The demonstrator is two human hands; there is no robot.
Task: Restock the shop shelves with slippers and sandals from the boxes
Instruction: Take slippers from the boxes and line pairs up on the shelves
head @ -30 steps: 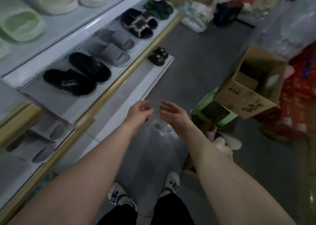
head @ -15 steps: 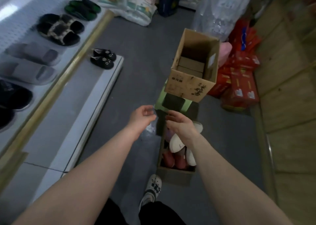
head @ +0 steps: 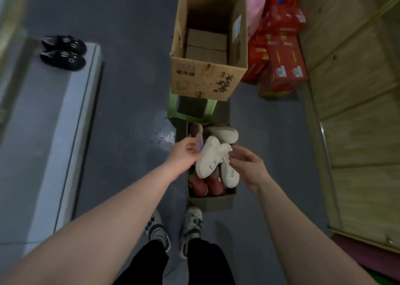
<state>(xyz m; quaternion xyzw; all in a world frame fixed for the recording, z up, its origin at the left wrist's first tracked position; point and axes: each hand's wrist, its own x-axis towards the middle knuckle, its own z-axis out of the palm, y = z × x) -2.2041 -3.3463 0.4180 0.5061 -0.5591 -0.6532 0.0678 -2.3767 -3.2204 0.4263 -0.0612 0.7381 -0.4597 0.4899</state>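
On the grey shop floor, centre frame, a low open box [head: 211, 202] holds white slippers [head: 208, 159] piled over red ones [head: 213, 186]; a shelf [head: 43, 133] runs down the left. The left hand [head: 184, 155] and right hand [head: 246, 163] hover beside the top white pair, fingers loosely curled, holding nothing. This looks like the pick-up step: next, grip that pair and lift it clear.

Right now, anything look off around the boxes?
White slippers lie heaped crosswise over red ones in the low box. The tall box overhangs the green stool under it. A shiny, maybe wet patch marks the floor left of the low box.
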